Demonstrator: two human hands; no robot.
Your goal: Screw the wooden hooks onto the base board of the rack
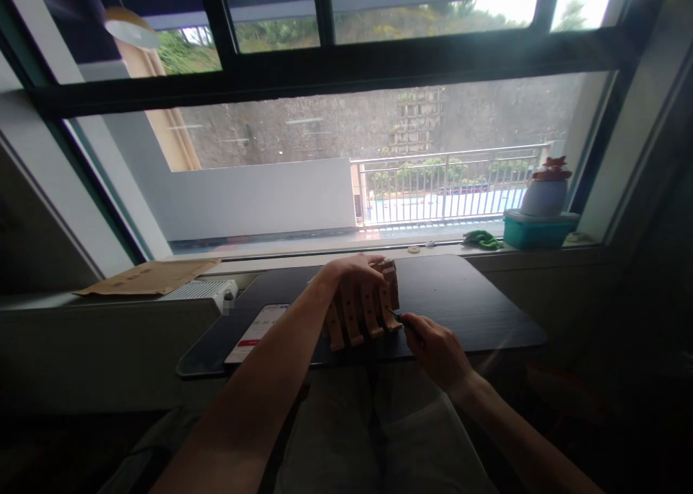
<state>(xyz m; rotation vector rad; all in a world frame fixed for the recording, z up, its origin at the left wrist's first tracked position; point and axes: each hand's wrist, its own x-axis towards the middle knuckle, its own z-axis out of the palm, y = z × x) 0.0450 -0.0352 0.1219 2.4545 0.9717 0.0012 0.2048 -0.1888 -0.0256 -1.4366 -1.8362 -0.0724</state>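
Observation:
A brown wooden piece (pixel 351 317) with several parallel slats rests on the dark table (pixel 476 302). Small dark holes dot the slats, and their near ends curve outward. My left hand (pixel 354 269) lies over its top and grips it from above, with the fingers bent over the far right part. In my right hand (pixel 436 346) is a slim dark tool (pixel 402 320), closed in the fingers. Its thin tip reaches the rightmost slat; whether it sits in a hole I cannot make out. My palm hides most of the tool's handle.
A phone (pixel 254 339) lies on the table, left of my forearm. Brown cardboard (pixel 149 276) lies over a white radiator (pixel 203 289) at left. On the windowsill stand a teal box (pixel 535 230) with a jar (pixel 546 194) on top and a green cloth (pixel 481 240).

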